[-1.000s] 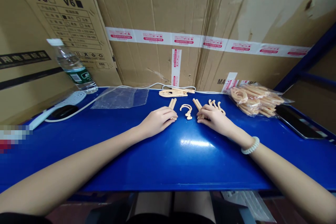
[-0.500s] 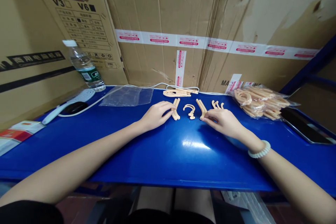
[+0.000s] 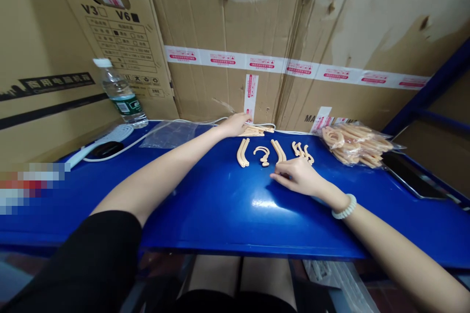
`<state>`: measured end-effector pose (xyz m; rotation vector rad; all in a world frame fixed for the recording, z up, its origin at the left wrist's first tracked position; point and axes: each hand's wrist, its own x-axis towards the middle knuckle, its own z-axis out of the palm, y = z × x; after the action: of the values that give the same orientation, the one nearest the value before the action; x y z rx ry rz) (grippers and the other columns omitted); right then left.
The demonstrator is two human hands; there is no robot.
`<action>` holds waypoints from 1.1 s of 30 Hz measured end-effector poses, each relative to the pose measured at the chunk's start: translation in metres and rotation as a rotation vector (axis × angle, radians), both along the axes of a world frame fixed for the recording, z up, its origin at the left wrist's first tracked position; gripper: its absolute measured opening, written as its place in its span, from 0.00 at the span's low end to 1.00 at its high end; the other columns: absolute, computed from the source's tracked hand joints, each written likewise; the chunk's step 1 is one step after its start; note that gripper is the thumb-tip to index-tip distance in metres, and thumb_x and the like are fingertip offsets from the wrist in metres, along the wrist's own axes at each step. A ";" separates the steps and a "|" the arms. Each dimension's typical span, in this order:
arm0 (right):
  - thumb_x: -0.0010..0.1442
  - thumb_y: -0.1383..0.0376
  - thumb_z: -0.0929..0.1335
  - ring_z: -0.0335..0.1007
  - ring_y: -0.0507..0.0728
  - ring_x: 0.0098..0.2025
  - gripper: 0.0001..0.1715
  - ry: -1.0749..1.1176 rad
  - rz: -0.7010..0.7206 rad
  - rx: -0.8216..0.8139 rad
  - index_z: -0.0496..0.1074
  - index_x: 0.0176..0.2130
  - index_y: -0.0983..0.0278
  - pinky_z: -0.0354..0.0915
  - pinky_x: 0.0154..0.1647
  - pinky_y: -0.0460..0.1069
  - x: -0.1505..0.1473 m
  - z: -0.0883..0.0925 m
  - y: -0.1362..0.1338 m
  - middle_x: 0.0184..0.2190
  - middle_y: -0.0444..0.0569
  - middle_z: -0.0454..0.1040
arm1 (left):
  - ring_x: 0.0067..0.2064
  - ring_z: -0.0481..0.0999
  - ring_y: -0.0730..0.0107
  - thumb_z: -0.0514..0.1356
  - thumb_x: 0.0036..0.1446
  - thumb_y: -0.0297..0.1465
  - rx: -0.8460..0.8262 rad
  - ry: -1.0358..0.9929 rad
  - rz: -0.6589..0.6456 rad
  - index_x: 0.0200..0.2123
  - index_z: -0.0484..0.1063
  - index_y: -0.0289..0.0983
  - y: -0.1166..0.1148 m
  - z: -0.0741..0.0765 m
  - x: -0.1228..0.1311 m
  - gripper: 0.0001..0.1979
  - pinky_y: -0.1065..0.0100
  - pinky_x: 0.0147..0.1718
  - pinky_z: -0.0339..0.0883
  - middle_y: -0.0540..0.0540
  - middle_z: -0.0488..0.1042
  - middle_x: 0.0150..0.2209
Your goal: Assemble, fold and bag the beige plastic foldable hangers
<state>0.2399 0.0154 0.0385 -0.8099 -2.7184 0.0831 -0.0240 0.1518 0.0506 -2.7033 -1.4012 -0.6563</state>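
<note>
Currently left hand (image 3: 235,125) over peach hangers (image 3: 257,131) at the table's (image 3: 220,220) far side, fingers bent, grip cannot be told. Right hand (image 3: 299,176) loosely curled, thumb a little apart from fingers, at the near end of right strips (image 3: 278,149); cannot tell if it holds anything. Left strips (image 3: 243,152) lie apart, hook pieces (image 3: 263,153) between the pairs. Farther right, more hooks (image 3: 303,150), then bagged parts (image 3: 356,144)
</note>
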 end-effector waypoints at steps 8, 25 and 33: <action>0.71 0.58 0.62 0.64 0.52 0.23 0.22 0.069 -0.026 -0.016 0.69 0.27 0.63 0.56 0.29 0.46 0.009 -0.002 0.006 0.21 0.44 0.70 | 0.56 0.74 0.58 0.58 0.64 0.34 0.010 0.146 -0.083 0.53 0.75 0.34 0.030 0.005 0.054 0.17 0.64 0.55 0.64 0.38 0.78 0.54; 0.69 0.56 0.64 0.64 0.51 0.24 0.22 0.190 -0.192 0.039 0.74 0.28 0.64 0.54 0.28 0.46 0.021 0.000 0.011 0.22 0.45 0.73 | 0.51 0.80 0.49 0.62 0.56 0.20 -0.023 -0.043 -0.015 0.38 0.80 0.31 0.023 0.005 0.091 0.08 0.57 0.53 0.67 0.31 0.82 0.42; 0.65 0.54 0.67 0.63 0.51 0.24 0.17 0.604 -0.377 -0.110 0.74 0.35 0.64 0.59 0.27 0.46 0.019 0.003 0.011 0.23 0.44 0.71 | 0.48 0.82 0.61 0.59 0.64 0.31 -0.031 -0.599 -0.065 0.53 0.74 0.28 -0.020 0.036 0.071 0.18 0.63 0.48 0.76 0.34 0.81 0.48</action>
<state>0.2587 0.0263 0.0417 -1.1021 -1.9823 0.3357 0.0471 0.1314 0.0861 -2.6990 -1.4134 -1.5585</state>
